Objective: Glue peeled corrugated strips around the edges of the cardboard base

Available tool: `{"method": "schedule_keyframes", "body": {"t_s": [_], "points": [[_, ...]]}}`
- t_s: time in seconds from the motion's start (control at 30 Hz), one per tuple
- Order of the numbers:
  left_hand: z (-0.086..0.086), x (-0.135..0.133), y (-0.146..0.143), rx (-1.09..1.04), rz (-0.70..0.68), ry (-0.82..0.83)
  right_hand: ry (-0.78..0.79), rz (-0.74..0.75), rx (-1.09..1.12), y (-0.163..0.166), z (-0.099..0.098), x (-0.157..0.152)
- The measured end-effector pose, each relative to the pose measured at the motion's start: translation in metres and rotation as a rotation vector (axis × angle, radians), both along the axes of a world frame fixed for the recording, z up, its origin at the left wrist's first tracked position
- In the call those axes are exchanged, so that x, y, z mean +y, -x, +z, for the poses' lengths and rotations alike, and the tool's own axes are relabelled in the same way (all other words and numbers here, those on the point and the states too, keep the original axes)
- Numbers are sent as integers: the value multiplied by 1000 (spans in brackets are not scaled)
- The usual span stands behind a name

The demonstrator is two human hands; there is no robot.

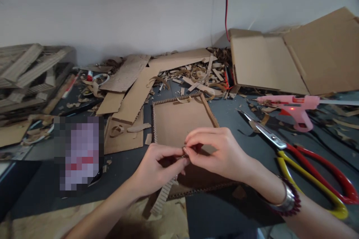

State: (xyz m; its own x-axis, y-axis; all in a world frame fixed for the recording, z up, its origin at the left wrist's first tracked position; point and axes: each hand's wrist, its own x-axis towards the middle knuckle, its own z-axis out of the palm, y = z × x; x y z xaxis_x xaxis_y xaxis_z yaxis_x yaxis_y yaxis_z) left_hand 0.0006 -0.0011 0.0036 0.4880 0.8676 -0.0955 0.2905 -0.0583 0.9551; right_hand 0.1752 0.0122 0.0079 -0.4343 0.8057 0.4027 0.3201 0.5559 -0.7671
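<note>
Above a flat cardboard panel (179, 119) edged with corrugated strips, my two hands meet fingertip to fingertip. My left hand (159, 168) pinches a narrow corrugated cardboard strip (163, 196), whose ribbed tail hangs down below the palm. The thumb and forefinger of my right hand (213, 153) are closed on the upper end of the same strip, a small piece mostly covered by the fingers. The panel's lower middle is hidden under both hands.
Scissors (277, 142) with red and yellow handles lie at right, below a pink glue gun (297, 108) with a lit red light. An opened cardboard box (269, 59) stands behind. Cardboard scraps (193, 74) litter the back; a blurred-out object (82, 153) lies left.
</note>
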Motion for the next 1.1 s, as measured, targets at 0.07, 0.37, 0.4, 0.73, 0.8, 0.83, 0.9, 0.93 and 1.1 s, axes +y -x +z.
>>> {"method": "schedule_keyframes", "body": {"t_s": [0.07, 0.37, 0.4, 0.73, 0.8, 0.83, 0.9, 0.93, 1.1], "points": [[0, 0, 0, -41, 31, 22, 31, -41, 27, 0, 0, 0], [6, 4, 0, -266, 199, 114, 6, -77, 57, -4, 7, 2], [5, 4, -1, -298, 223, 137, 10, -74, 55, -4, 8, 2], [3, 4, -2, -432, 257, 136, 285, -83, 225, 0, 4, 4], [2, 3, -1, -405, 255, 117, 349, -77, 265, 0, 4, 4], [2, 3, 0, -390, 253, 106, 371, -72, 275, 0, 5, 4], [3, 3, 0, -368, 249, 84, 385, -57, 277, -1, 5, 4], [3, 3, 0, -359, 247, 74, 376, -51, 269, -1, 6, 4], [3, 3, 0, -296, 248, 47, 203, -53, 157, -3, 7, 3]]}}
